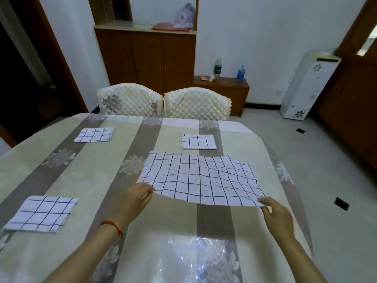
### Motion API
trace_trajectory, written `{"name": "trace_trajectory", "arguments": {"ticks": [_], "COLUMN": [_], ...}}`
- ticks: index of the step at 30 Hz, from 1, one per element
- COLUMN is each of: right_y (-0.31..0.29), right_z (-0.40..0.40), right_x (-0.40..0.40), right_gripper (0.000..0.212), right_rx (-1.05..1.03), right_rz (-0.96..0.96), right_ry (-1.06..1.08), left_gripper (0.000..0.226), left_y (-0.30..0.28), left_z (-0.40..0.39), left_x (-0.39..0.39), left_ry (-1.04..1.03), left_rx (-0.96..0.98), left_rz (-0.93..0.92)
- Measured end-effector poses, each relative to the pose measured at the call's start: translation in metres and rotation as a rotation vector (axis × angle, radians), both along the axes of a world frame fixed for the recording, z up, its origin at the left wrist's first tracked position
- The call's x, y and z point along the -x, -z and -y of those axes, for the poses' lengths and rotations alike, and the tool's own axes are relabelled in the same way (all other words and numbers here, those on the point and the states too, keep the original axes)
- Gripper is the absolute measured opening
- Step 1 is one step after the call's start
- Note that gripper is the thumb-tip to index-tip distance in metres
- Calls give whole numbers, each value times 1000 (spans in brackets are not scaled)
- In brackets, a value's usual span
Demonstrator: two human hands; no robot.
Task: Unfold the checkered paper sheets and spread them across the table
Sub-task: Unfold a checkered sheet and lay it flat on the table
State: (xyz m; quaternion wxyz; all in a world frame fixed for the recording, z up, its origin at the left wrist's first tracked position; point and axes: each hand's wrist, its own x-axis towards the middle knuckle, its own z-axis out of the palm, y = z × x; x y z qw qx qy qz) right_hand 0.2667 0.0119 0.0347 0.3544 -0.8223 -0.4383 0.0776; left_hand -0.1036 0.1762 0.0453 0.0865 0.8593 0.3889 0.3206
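An unfolded white sheet with a dark grid is spread over the right half of the table, its near edge lifted slightly off the cloth. My left hand pinches its near left corner and my right hand pinches its near right corner. Three folded checkered sheets lie flat elsewhere: one at the near left, one at the far left, one at the far right just beyond the open sheet.
The table wears a beige and brown striped floral cloth under glossy plastic. Two quilted chairs stand at the far edge. The table's right edge drops to the tiled floor. A low cabinet with bottles stands behind.
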Motion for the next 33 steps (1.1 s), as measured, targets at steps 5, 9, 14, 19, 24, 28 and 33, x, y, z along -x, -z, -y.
{"name": "trace_trajectory", "arguments": {"ticks": [5,9,14,19,24,28,33], "right_y": [39,66,95,94,94,93,96], "right_z": [11,23,30,31,39,46,60], "right_x": [7,15,24,27,19,24,28], "right_gripper": [27,28,41,38,42,36,42], "right_rx": [217,255,215,237,259,238,234], "right_rz": [13,108,375,455,477,490,512], "right_ry": [-28,-111,-224,-355,-382,-349,-306], "left_gripper": [21,10,32,52,36,17,41], "left_y": [55,93,119,124,123,115,119], "left_z": [15,29,40,48,47,52,68], "left_x": [6,19,30,24,25,26,40], "left_ry": [41,50,-45,-106,-101,-70,-27], "left_rx": [98,197,243,199,70,-22,-9], "left_rz": [-66,-163,-261,-281,-425,-446,-433]}}
